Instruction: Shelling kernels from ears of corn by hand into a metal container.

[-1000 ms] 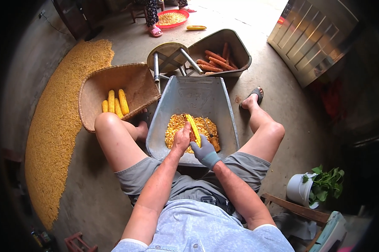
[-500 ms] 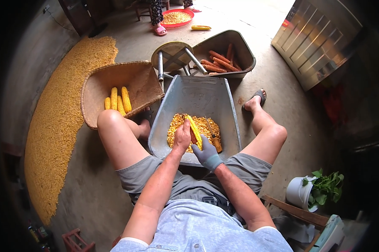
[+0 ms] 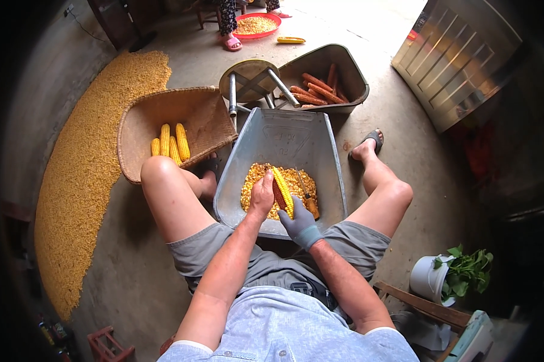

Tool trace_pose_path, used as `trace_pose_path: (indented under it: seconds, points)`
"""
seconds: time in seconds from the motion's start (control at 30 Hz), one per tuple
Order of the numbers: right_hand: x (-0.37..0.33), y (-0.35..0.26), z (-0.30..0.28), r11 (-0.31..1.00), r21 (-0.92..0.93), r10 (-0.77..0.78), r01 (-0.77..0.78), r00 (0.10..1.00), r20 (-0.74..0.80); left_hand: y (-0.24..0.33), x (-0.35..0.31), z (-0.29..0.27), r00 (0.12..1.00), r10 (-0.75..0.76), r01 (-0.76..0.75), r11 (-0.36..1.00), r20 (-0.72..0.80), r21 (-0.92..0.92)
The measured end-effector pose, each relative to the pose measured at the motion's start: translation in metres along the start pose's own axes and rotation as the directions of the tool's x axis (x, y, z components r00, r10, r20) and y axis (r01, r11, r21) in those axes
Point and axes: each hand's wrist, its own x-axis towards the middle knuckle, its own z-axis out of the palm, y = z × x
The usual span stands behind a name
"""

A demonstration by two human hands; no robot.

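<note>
While I watch through the head camera, the half-stripped ear of corn (image 3: 282,190) slants over the loose kernels (image 3: 251,182) in the grey tub (image 3: 287,130) between the knees. Compared with a second ago, the gloved right hand (image 3: 298,224) has eased slightly outward, so more of the ear's lower end shows. I take that as a small change of hold partway through the shelling: yellow rows fill the near face, and a bare reddish strip runs along the left side.

The bare left hand (image 3: 263,194) has its fingers curled snugly about the ear's left flank, thumb laid upward beside the strip. On the right, gloved thumb and fingers stand about an ear's thickness apart, with the lower end between them; I cannot tell how hard they press. A wooden-handled tool (image 3: 311,206) (only its handle and thin shaft are clear to me) lies on the kernels, just beside the glove but out of either grip.
</note>
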Motion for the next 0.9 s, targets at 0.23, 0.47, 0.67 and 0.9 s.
trace_pose_path:
  seconds: [0.23,0.47,0.67,0.9]
  points:
    - [0.001,-0.004,-0.004,0.975,0.175,0.134,-0.135,0.991,0.017,-0.01,-0.001,0.0,0.998,0.054,-0.053,0.998,-0.014,0.046]
    - [0.0,-0.002,-0.001,0.999,-0.043,0.006,-0.007,1.0,-0.018,-0.014,0.003,-0.004,0.999,-0.034,0.034,0.999,0.018,0.022]
    - [-0.001,0.006,0.004,0.995,-0.102,-0.022,0.022,1.0,0.007,-0.018,0.001,-0.001,0.996,0.081,-0.071,0.972,-0.039,0.222]
    - [0.0,0.004,0.001,0.999,-0.041,0.011,-0.011,1.0,0.016,-0.006,-0.005,0.004,0.986,0.107,-0.08,0.977,-0.128,0.196]
